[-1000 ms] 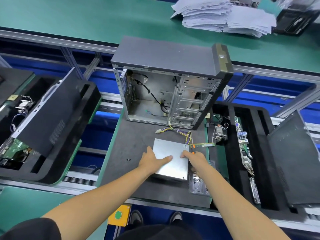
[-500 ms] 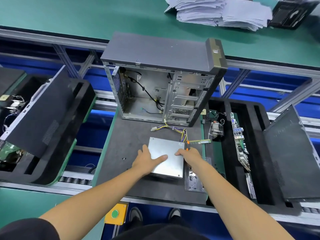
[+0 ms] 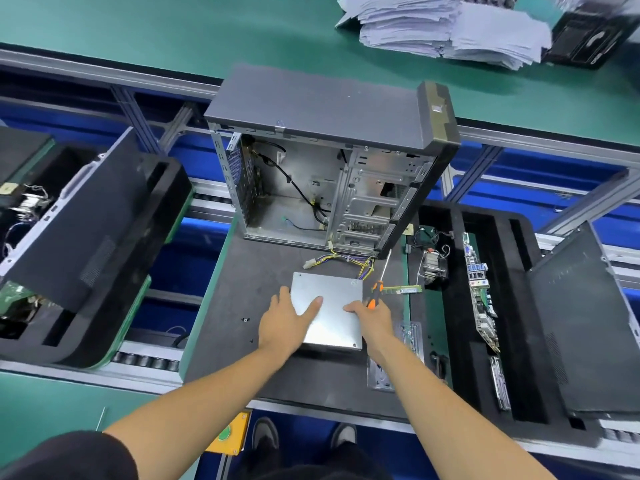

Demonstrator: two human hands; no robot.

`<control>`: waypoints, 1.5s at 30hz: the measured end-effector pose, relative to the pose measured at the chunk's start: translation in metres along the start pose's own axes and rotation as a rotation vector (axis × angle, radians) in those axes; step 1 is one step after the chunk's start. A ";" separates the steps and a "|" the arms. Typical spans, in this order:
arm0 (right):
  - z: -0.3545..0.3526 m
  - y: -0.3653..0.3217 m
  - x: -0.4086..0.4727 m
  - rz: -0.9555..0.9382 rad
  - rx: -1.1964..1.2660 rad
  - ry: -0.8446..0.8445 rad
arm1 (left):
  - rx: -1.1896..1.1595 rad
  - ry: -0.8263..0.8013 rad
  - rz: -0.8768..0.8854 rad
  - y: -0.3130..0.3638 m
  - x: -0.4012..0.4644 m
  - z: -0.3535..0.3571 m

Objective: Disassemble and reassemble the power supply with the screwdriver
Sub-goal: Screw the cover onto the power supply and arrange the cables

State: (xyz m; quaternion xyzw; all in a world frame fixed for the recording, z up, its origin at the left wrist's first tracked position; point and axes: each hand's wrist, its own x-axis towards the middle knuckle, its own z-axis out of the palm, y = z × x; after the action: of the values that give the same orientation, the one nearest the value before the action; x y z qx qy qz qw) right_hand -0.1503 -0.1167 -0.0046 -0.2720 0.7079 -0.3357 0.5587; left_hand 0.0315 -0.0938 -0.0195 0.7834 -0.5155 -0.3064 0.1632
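The power supply lies flat on the dark mat in front of the open case, its wire bundle trailing toward the case. The left hand rests spread on the unit's left edge, fingers flat on the metal top. The right hand touches the right edge with a fingertip while gripping the orange-handled screwdriver, its shaft pointing up toward the case. Two small screws lie on the mat to the left.

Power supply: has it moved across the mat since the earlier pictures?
No. The power supply still lies just in front of the computer case; only the camera shifted.
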 end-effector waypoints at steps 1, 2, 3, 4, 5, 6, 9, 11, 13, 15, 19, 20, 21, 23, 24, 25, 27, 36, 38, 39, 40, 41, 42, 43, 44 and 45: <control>0.001 0.002 -0.001 0.003 0.034 0.009 | 0.006 0.010 0.010 0.001 0.000 0.000; 0.003 0.004 -0.002 0.000 0.063 0.022 | 0.007 0.012 0.015 0.001 0.000 0.000; 0.004 0.006 -0.002 -0.005 0.081 0.040 | 0.013 0.015 0.017 0.001 0.001 0.000; 0.006 0.008 -0.002 -0.010 0.083 0.067 | 0.027 0.016 0.021 0.000 0.003 0.000; 0.008 0.010 -0.004 -0.013 0.077 0.103 | 0.033 0.005 0.019 0.000 0.002 0.000; 0.010 0.010 -0.007 -0.021 0.075 0.134 | 0.020 -0.015 0.010 0.000 0.002 -0.001; 0.015 0.004 -0.012 -0.082 -0.006 0.181 | -0.093 -0.084 0.012 -0.002 0.005 -0.006; 0.015 0.003 -0.012 -0.206 -0.241 0.251 | -0.127 -0.077 0.096 -0.014 0.012 -0.021; 0.015 0.001 -0.017 -0.405 -0.508 0.387 | -0.095 -0.049 0.204 -0.038 0.021 -0.047; 0.015 -0.005 -0.022 -0.588 -0.669 0.431 | 0.032 -0.051 0.262 -0.071 0.031 -0.075; 0.021 -0.009 -0.022 -0.718 -0.847 0.222 | 0.058 -0.246 0.281 -0.117 0.037 -0.099; 0.024 -0.010 -0.022 -0.737 -0.863 0.207 | 0.066 -0.268 0.291 -0.121 0.037 -0.098; 0.027 -0.010 -0.022 -0.762 -0.886 0.214 | 0.084 -0.270 0.305 -0.123 0.037 -0.096; 0.035 -0.011 -0.022 -0.809 -0.907 0.218 | 0.108 -0.239 0.343 -0.125 0.038 -0.091; 0.040 -0.012 -0.021 -0.833 -0.891 0.190 | 0.115 -0.220 0.359 -0.126 0.039 -0.088; 0.045 -0.012 -0.019 -0.855 -0.882 0.152 | 0.119 -0.202 0.372 -0.126 0.039 -0.087; 0.056 -0.015 -0.015 -0.883 -0.905 0.070 | 0.127 -0.172 0.395 -0.127 0.042 -0.084; 0.070 -0.011 -0.013 -0.914 -1.048 0.030 | 0.118 -0.091 0.459 -0.136 0.046 -0.071; 0.069 -0.009 -0.011 -0.931 -1.021 0.027 | 0.108 -0.060 0.495 -0.136 0.045 -0.070; 0.068 -0.007 -0.010 -0.937 -0.996 0.039 | 0.115 -0.055 0.514 -0.136 0.043 -0.068; 0.066 -0.005 -0.009 -0.948 -0.959 0.067 | 0.126 -0.057 0.526 -0.135 0.041 -0.067; 0.065 -0.005 -0.009 -0.962 -0.916 0.104 | 0.128 -0.063 0.531 -0.134 0.040 -0.067; 0.064 -0.005 -0.008 -0.976 -0.876 0.134 | 0.113 -0.070 0.527 -0.134 0.039 -0.066; 0.063 -0.005 -0.008 -0.982 -0.844 0.140 | 0.074 -0.076 0.514 -0.133 0.038 -0.066; 0.062 -0.005 -0.008 -0.969 -0.820 0.125 | 0.015 -0.080 0.491 -0.132 0.038 -0.066; 0.061 -0.005 -0.008 -0.930 -0.804 0.099 | -0.049 -0.081 0.463 -0.131 0.037 -0.065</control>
State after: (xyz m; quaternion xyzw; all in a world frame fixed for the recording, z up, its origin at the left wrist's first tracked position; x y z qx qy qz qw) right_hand -0.0886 -0.1246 -0.0051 -0.7258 0.6113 -0.2633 0.1738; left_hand 0.1767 -0.0774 -0.0561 0.6272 -0.6798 -0.3045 0.2274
